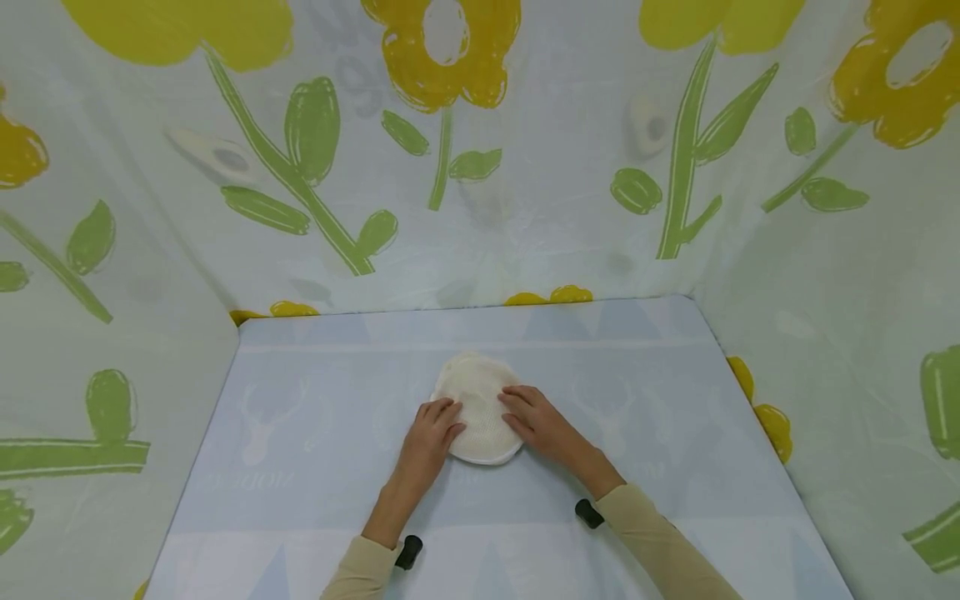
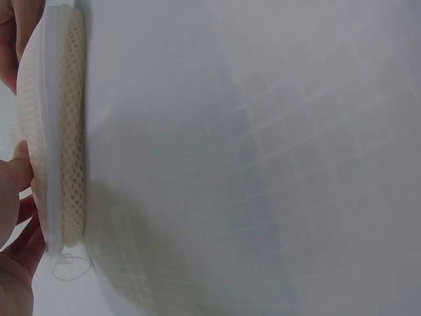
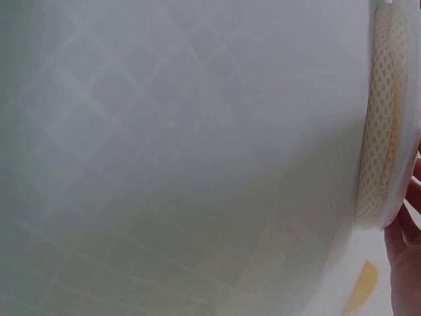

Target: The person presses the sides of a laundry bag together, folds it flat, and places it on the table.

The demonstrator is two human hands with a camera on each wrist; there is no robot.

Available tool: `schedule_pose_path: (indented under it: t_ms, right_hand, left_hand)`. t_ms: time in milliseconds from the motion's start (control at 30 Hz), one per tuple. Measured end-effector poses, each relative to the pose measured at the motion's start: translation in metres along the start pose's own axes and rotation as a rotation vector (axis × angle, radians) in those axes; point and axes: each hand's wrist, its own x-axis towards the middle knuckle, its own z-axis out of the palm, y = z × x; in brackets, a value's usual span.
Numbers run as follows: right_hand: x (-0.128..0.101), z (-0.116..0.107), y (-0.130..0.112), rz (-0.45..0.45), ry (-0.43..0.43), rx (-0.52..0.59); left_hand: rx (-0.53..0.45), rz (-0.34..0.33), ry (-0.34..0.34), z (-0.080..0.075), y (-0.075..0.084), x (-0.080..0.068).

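Observation:
A round, cream mesh bag (image 1: 483, 421) with a white rim lies flat on the table in the head view. My left hand (image 1: 435, 433) rests on its left edge with fingers bent slightly over the top. In the left wrist view, the thumb touches the upper face and the fingertips (image 2: 34, 240) meet the rim. On the right side of the bag, my right hand (image 1: 543, 423) lays spread fingers over the edge. The bag's mesh side wall (image 3: 378, 125) shows in the right wrist view, with fingers at its rim. A thin loop of thread (image 2: 71, 266) sticks out by the bag's end.
The table (image 1: 315, 492) has a pale blue and white patterned cover. White curtains with yellow flowers and green leaves (image 1: 311, 129) stand around its back and sides. Black straps (image 1: 588, 513) sit at both wrists by the beige sleeves.

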Motion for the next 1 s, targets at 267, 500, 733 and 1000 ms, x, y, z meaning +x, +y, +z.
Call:
schedule_pose_path:
  t_ms: [267,500,733,1000]
  right_hand:
    - [0.000,0.003,0.002,-0.004,-0.015,-0.011]
    - [0.002,0.005,0.003,-0.055,0.014,-0.065]
    - [0.003,0.005,0.005,-0.099,0.067,-0.106]
    - [0.003,0.001,0.005,-0.103,0.100,-0.070]
  left_hand:
    - [0.027,-0.015,-0.029,0.001,-0.002,0.000]
    - [0.011,-0.044,-0.058,-0.001,-0.003,0.000]
    - [-0.027,-0.036,-0.065,-0.004,-0.005,0.002]
    - [-0.114,-0.110,-0.047,-0.013,-0.005,0.005]
